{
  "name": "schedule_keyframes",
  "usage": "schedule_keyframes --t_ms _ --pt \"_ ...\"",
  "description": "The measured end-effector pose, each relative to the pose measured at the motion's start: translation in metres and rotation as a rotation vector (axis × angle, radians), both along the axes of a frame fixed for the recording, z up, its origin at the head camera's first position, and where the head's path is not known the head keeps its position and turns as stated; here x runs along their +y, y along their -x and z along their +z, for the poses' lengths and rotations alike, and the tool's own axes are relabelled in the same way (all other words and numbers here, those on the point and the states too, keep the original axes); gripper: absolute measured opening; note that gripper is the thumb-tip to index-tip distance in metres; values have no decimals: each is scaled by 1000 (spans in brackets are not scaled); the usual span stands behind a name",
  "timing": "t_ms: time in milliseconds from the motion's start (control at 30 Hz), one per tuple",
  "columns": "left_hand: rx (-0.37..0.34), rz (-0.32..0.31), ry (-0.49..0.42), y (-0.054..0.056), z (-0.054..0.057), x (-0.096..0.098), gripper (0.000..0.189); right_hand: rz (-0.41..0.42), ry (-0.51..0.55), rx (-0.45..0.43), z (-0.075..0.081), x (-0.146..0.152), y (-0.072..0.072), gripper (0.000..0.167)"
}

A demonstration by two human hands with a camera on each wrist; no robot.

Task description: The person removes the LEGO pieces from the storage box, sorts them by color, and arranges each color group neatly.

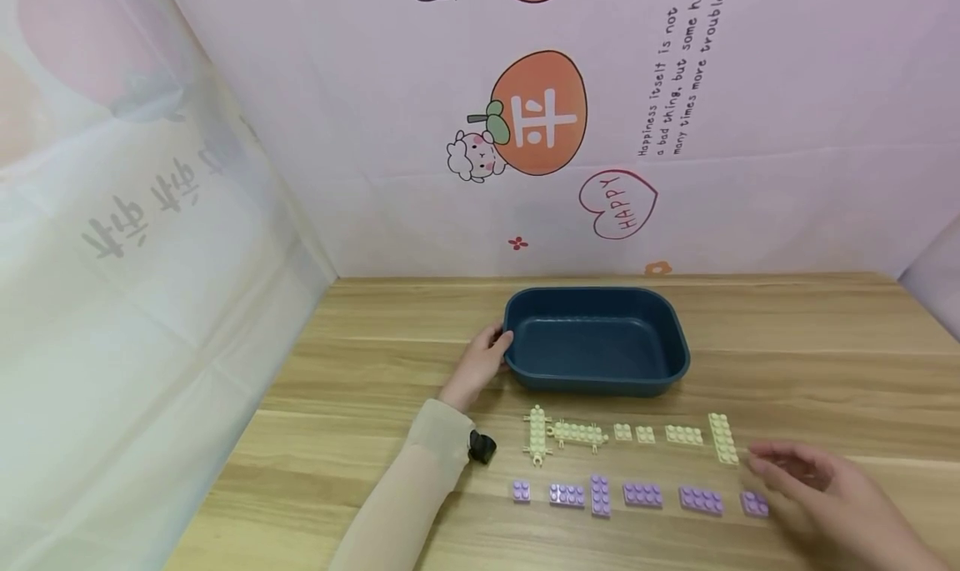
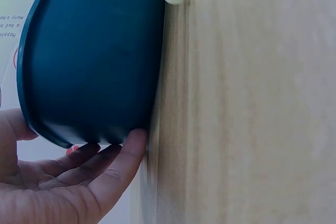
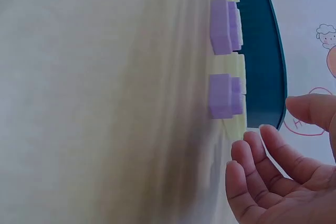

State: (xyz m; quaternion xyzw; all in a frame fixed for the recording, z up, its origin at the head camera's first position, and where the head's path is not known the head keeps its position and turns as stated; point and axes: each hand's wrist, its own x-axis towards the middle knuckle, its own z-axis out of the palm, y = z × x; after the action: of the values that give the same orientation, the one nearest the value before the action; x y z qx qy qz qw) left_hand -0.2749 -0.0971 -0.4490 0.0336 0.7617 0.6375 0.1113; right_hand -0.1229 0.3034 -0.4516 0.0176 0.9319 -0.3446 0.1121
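A dark blue plastic bin (image 1: 592, 385) stands at the back middle of the wooden table. My left hand (image 1: 480, 361) grips its left end, thumb at the rim and fingertips against the outer wall (image 2: 94, 93). On the right, my right hand (image 1: 840, 492) hovers over the table with loosely curved fingers and holds nothing. Its fingertips are close to a pale yellow-green building-block plate (image 1: 723, 438) and a small purple building block (image 1: 753, 504), which the hand may partly cover. The right wrist view shows a gap between thumb and fingers (image 3: 273, 177).
In front of the bin lies a row of pale yellow-green pieces, including two with side clips (image 1: 537, 435) (image 1: 579, 433) and small blocks (image 1: 684, 435). Nearer runs a row of purple blocks (image 1: 642, 494). A printed cloth (image 1: 420, 212) hangs behind the table and along its left side.
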Motion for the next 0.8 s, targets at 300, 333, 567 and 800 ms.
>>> schedule_keyframes --t_ms 300,333,567,800 --pt "-1 11 21 -2 1 -1 47 39 98 197 13 -9 22 43" --pt "-1 10 15 -3 1 -1 47 42 110 219 15 -9 25 43" --pt "3 12 24 -1 2 3 48 57 104 318 24 -8 36 41" --pt "113 -24 286 -2 15 0 53 63 75 382 25 -11 42 46"
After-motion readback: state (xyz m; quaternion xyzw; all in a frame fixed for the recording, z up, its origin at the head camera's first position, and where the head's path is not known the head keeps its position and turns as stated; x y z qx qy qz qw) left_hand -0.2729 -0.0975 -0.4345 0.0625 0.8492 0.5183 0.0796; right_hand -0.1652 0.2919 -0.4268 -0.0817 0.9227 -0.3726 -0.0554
